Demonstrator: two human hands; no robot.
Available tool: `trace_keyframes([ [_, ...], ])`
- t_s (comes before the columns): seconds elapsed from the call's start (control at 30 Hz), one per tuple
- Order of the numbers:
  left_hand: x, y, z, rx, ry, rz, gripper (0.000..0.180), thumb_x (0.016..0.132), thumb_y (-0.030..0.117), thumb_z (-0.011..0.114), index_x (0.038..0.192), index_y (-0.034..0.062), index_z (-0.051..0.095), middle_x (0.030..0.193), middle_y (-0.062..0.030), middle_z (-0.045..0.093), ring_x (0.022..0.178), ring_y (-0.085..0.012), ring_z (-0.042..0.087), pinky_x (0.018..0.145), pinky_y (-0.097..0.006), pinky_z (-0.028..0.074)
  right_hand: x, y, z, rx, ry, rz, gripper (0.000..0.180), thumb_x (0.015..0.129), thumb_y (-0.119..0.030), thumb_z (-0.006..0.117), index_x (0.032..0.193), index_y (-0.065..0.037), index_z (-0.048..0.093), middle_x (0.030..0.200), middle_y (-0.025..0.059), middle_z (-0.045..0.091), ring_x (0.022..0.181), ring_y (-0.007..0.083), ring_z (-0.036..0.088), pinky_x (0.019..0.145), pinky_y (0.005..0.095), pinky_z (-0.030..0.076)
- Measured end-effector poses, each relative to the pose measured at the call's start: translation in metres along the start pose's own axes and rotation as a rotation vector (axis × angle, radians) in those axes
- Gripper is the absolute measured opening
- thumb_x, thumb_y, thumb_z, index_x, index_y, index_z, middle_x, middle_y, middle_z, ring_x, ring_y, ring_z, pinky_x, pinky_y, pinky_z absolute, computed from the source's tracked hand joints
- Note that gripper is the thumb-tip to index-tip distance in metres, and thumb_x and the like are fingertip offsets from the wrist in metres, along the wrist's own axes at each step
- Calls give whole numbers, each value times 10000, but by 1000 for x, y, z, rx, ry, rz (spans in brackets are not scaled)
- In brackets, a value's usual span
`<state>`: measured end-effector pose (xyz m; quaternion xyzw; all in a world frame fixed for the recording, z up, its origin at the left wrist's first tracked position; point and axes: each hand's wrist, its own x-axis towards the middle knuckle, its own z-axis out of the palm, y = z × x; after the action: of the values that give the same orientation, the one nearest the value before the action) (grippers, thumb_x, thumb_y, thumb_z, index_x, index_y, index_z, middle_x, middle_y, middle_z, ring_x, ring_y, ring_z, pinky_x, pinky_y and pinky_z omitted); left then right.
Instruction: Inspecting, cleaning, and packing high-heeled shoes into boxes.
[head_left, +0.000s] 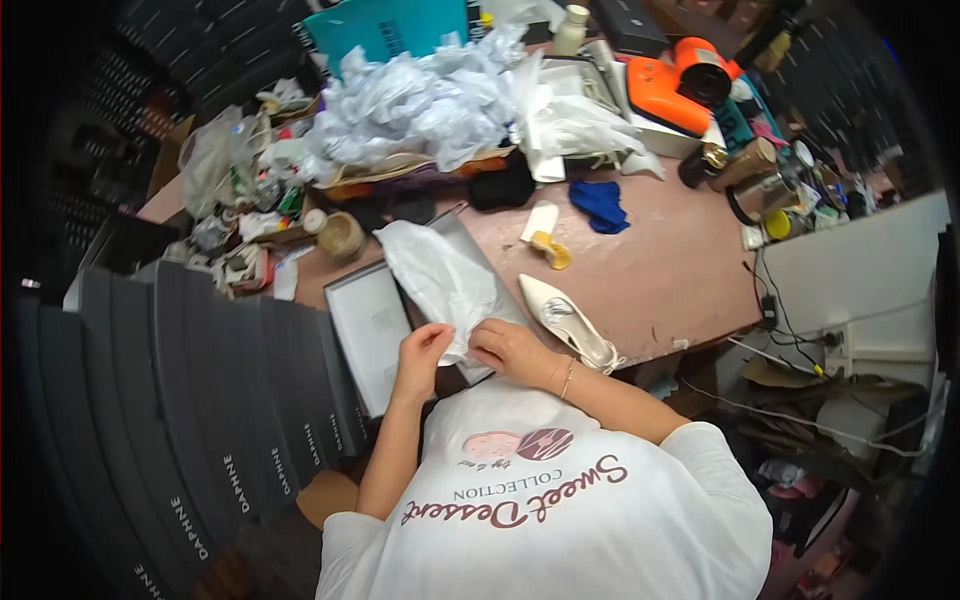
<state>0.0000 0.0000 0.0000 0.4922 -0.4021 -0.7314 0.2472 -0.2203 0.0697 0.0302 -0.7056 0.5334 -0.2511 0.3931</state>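
Note:
White tissue paper [437,272] lies elongated over a grey shoebox [478,248]; whether anything is wrapped inside it is hidden. At its near end my left hand [425,350] pinches the left edge between thumb and fingers. My right hand [512,352] has its fingers curled down on the same paper, a short gap from the left. A cream pointed shoe [562,312] with a slingback strap rests on the table, just right of the box. To the left of the box is a grey lid [368,325], partly beside my left forearm.
Stacked grey shoeboxes [215,370] rise on the left. Crumpled tissue [420,105] is heaped at the back. A blue cloth [600,206] and a yellow-and-white piece [545,240] lie beyond the shoe. An orange heat-gun-like tool [668,95], jars [750,165] and cables [790,320] are at right.

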Motion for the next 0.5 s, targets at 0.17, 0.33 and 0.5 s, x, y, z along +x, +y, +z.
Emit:
trace_keyframes([
  [0.17, -20, 29, 33, 337, -180, 295, 773, 761, 150, 727, 1392, 26, 299, 1221, -127, 452, 967, -183, 533, 831, -315, 462, -112, 32, -53, -106, 389, 249, 665, 729, -226, 756, 1288, -55, 439, 1377, 200, 372, 1217, 369, 418, 1016, 413, 352],
  [0.33, -3, -2, 91, 1024, -130, 608, 945, 634, 221, 807, 1420, 114, 293, 1388, -230, 291, 1248, -363, 366, 1010, -433, 342, -199, 69, -59, 22, 220, 559, 954, 577, -265, 850, 1372, -101, 349, 1434, 256, 267, 1314, 403, 297, 1044, 425, 330],
  [0.5, 23, -20, 91, 1114, -81, 823, 560, 666, 86, 713, 1199, 96, 543, 1258, -156, 447, 1167, -343, 423, 972, -429, 341, -178, 103, 0, 65, 420, 450, 928, 572, -264, 857, 1346, -80, 379, 1435, 259, 256, 1321, 406, 287, 1044, 432, 331],
])
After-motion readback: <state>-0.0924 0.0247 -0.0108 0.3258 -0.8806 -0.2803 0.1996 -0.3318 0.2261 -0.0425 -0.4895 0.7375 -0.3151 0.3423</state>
